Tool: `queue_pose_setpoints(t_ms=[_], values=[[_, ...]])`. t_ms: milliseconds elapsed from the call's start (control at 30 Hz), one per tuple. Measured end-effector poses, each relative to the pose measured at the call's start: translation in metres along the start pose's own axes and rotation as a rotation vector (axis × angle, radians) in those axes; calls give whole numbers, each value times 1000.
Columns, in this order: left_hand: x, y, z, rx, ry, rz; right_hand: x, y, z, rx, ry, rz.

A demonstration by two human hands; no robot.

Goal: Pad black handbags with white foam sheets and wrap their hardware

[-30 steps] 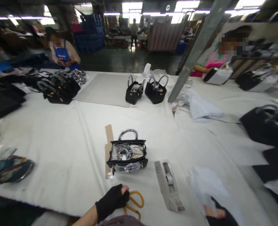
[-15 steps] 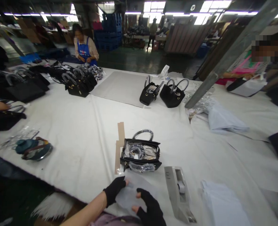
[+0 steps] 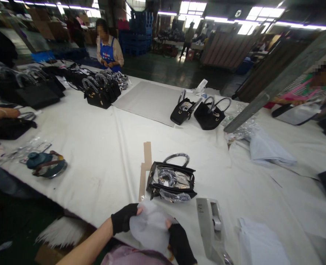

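A translucent white plastic bag (image 3: 150,228) is stretched between my two hands, close to my body at the table's front edge. My left hand (image 3: 127,218), in a black fingerless glove, pinches its upper left edge. My right hand (image 3: 179,237), gloved alike, grips its right side; some of those fingers are hidden behind the sheet. Just beyond my hands a black handbag (image 3: 152,178) stands with its top open. Inside lie a coiled, plastic-wrapped strap (image 3: 167,178) and pale stuffing. One wrapped handle (image 3: 176,157) stands up at the back; the other droops over the front.
A grey tape dispenser (image 3: 210,224) sits right of the bag, beside a stack of white sheets (image 3: 262,243). Brown card strips (image 3: 145,169) lie to the left. Two black handbags (image 3: 209,116) stand farther back. A slanted metal post (image 3: 251,110) rises at right. Co-workers stand around the table.
My hands have moved apart, spreading the plastic bag wider between them. The right hand has gone from open fingers to gripping its edge. The camera view has turned slightly left.
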State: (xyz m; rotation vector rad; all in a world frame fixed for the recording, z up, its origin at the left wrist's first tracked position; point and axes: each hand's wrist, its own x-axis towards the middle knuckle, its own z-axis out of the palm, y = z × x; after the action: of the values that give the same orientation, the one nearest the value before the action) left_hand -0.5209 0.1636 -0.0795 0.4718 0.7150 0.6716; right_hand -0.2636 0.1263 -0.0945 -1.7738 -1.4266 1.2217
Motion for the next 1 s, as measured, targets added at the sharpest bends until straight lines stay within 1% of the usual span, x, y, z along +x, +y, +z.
queue_pose_setpoints(t_ms=[100,167,233,300,400,467,500,600,700,767,867,1000], values=[[-3,11,-7,218,154,89,-1,-15,-9,84,-42,151],[-1,16,-14,433,262,167,2,-23,-17,87,-53,154],[3,19,-22,612,327,212,7,-28,-22,115,-64,117],[7,19,-29,688,312,249,12,-29,-24,188,-31,122],[10,14,-37,663,233,371,17,-23,-24,278,77,141],[10,10,-40,643,235,443,18,-18,-24,298,91,117],[10,8,-41,638,248,448,18,-16,-25,295,82,100],[11,8,-41,620,286,355,16,-15,-27,246,46,75],[16,14,-39,626,292,256,13,-21,-30,200,28,103],[20,17,-39,631,321,225,12,-27,-31,145,10,122],[25,16,-40,607,365,187,11,-33,-33,89,0,94],[31,7,-45,627,339,145,10,-35,-33,83,49,83]])
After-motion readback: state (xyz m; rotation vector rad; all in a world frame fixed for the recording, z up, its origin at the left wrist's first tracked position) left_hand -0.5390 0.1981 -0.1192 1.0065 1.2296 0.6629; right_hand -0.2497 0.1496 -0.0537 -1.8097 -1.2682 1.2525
